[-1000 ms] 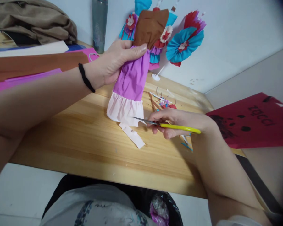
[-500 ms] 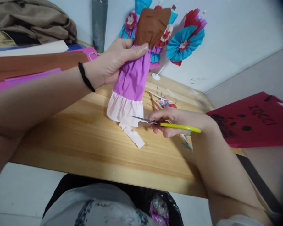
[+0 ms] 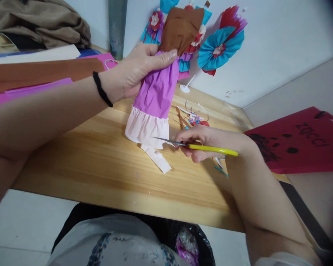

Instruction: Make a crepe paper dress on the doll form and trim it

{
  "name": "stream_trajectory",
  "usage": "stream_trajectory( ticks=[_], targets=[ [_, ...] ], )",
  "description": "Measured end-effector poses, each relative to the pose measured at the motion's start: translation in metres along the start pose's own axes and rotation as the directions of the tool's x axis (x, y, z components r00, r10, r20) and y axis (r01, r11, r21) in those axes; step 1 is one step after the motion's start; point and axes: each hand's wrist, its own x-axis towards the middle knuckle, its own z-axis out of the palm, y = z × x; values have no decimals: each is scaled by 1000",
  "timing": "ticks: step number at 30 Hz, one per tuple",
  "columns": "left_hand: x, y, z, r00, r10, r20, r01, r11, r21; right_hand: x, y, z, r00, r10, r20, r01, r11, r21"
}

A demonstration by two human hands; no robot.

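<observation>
My left hand (image 3: pixel 135 70) grips a crepe paper bundle (image 3: pixel 158 88) at the join between its brown top and purple middle, holding it upright over the wooden table (image 3: pixel 100 162). Its pale pink ruffle forms the bottom edge. My right hand (image 3: pixel 208 142) holds yellow-handled scissors (image 3: pixel 199 147), blades pointing left into the pink ruffle's lower right edge. A cut strip of pink paper (image 3: pixel 159 159) hangs down onto the table below the ruffle.
Paper fan flowers (image 3: pixel 219 44) on white sticks lean against the wall behind. Paper scraps (image 3: pixel 192 118) lie near my right hand. Brown and pink paper sheets (image 3: pixel 39 74) lie at left, with a tan cloth (image 3: pixel 41 22) and a grey bottle (image 3: pixel 117 26). A red bag (image 3: pixel 302 144) lies at right.
The view has shifted slightly; my left hand with the bundle sits a little higher and further right. The scissors remain at the pink ruffle's edge.
</observation>
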Motion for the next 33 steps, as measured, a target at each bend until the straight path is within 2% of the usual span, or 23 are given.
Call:
stream_trajectory(
  ticks=[7, 21, 33],
  targets=[
    [-1, 1, 0, 1000, 0, -16, 1, 1000, 11, 0, 4, -1, 1000, -25, -4, 25, 998, 59],
    [-1, -1, -1, 1000, 9, -21, -9, 1000, 14, -1, 3, -2, 999, 2, -49, -3, 1000, -26],
    [-3, 4, 2, 996, 7, -88, 5, 991, 132, -2, -10, -3, 987, 138, -82, -143, 988, -55]
  ],
)
